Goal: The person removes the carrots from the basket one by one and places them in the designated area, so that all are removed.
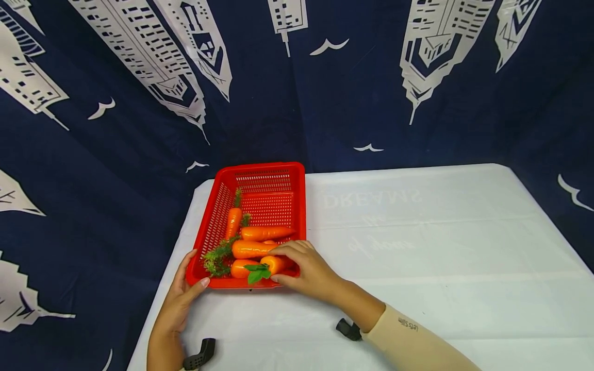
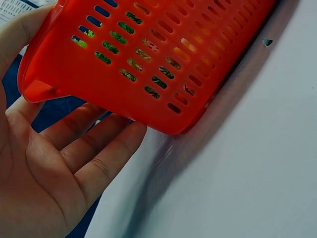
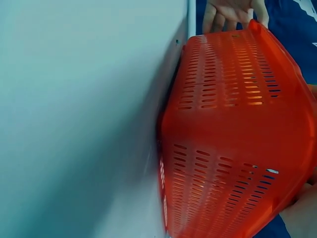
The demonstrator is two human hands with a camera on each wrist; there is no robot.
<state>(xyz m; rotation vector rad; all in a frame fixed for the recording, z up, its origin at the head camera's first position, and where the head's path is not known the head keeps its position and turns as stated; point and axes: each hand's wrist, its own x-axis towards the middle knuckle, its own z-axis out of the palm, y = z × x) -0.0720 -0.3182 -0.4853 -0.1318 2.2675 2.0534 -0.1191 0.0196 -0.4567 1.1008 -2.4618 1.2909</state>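
Observation:
A red plastic basket [image 1: 268, 203] with slotted walls stands on the white table, holding several orange carrots [image 1: 252, 250] with green tops. My left hand [image 1: 178, 299] grips its near left corner, thumb over the rim and fingers along the outside wall; in the left wrist view the fingertips [image 2: 136, 134] touch the basket's lower side. At the near right corner, my right hand [image 1: 313, 270] pinches a carrot with broad green leaves [image 1: 256, 274] between thumb and fingers. In the right wrist view the basket wall [image 3: 223, 129] hides most of that hand.
The white table [image 1: 417, 247] extends to the right of the basket. Behind it hangs a dark blue cloth [image 1: 297, 113] printed with white buildings and birds. A black wrist device [image 1: 201, 354] sits by the left wrist, another [image 1: 348, 330] by the right.

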